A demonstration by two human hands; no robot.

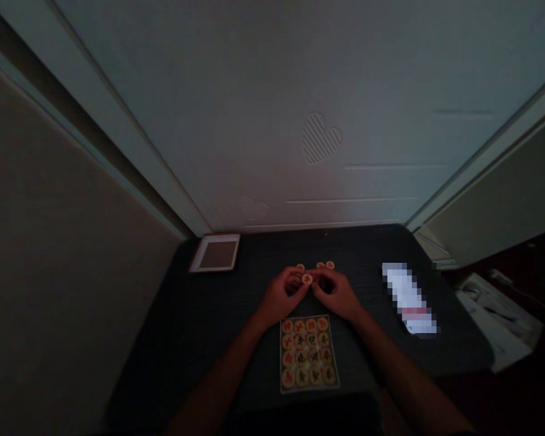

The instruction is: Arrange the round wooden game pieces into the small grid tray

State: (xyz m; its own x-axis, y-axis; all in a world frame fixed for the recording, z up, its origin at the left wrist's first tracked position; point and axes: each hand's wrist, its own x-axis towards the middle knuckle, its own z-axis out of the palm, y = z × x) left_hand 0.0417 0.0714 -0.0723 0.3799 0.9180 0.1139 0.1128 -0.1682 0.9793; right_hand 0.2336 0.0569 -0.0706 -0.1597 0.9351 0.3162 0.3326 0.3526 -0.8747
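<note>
Between the fingertips of both hands is a round Chinese chess piece with a red character facing me. My left hand is closed on its left side, and my right hand pinches it from the right. Just beyond the fingers lie a few more pieces, one loose piece at the right and another piece partly behind my left hand. Nearer to me, below the hands, a square tray carries rows of Chinese chess pieces, some with red characters and some with black.
All this is on a dark table. A shallow box or lid with a pale rim lies at the back left. On the right is a blurred-out pale, long object. A white panel with heart reliefs rises behind the table.
</note>
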